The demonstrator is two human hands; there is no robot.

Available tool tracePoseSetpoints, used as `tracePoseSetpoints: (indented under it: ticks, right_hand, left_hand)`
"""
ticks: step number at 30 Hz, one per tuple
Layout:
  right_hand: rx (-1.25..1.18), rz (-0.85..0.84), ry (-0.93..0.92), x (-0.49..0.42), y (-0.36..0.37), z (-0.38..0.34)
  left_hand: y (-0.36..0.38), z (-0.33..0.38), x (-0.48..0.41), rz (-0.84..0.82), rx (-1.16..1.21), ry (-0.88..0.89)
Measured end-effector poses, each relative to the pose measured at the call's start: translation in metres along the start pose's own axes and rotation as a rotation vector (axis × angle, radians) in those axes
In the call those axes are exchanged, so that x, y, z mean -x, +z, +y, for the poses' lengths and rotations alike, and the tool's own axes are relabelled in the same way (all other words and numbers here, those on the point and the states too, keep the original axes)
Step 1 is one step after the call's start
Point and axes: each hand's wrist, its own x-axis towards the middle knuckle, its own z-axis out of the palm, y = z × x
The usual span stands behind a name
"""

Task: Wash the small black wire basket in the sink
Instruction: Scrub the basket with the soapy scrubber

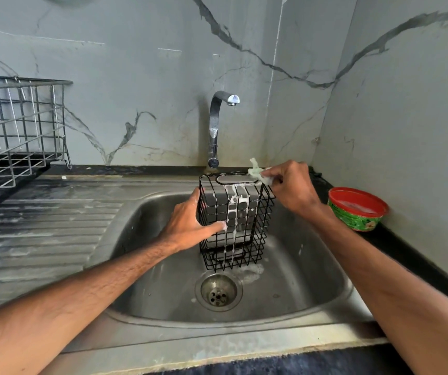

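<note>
Black wire basket [235,223] — one — two hands: left hand [190,226], right hand [291,186].

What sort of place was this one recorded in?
Probably a home kitchen, at the washing-up spot: a steel sink with a ribbed drainboard, a tap against a marble-look wall, and a wire dish rack beside it.

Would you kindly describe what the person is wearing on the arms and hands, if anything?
Nothing is worn. The left hand and right hand are bare, with no gloves, rings or watch in view. The left forearm and right forearm are bare too, with no sleeve showing. White suds cling to the left thumb tip.
</note>
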Motion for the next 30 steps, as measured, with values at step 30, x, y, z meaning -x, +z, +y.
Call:
tracePoseSetpoints:
  ticks: [30]
  right_hand:
    - [0.231, -0.101, -0.098, 0.025, 0.001, -0.07]
  left_hand:
    - [-0.003, 0.002, 0.002, -0.037, -0.04, -0.013]
